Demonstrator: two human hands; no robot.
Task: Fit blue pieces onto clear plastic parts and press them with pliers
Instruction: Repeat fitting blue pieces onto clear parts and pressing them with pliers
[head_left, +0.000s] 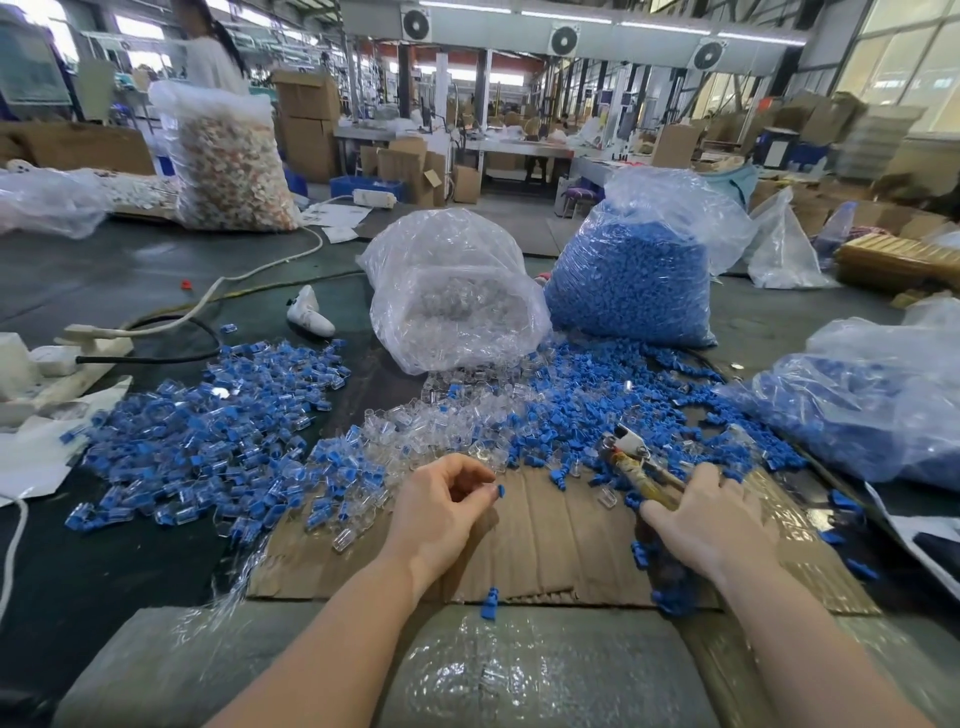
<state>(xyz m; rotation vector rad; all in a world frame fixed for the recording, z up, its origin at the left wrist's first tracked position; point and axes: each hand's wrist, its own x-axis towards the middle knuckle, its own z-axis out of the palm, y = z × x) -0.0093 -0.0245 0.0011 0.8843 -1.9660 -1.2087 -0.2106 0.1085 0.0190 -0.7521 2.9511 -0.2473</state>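
Observation:
My left hand (447, 499) hovers over the cardboard sheet (550, 540), fingers curled, pinching a small blue piece (501, 490) at the fingertips. My right hand (711, 519) grips the handles of the pliers (631, 457), whose jaws point up-left into the loose blue pieces (587, 405). Loose clear plastic parts (441, 431) lie in a heap just beyond my left hand. A broad pile of fitted blue-and-clear parts (208, 436) spreads to the left.
An open bag of clear parts (452, 291) and a full bag of blue pieces (634, 270) stand behind the heaps. Another bag of blue parts (872, 405) lies right. A power strip and cables (62, 353) sit left. A person stands at far back left.

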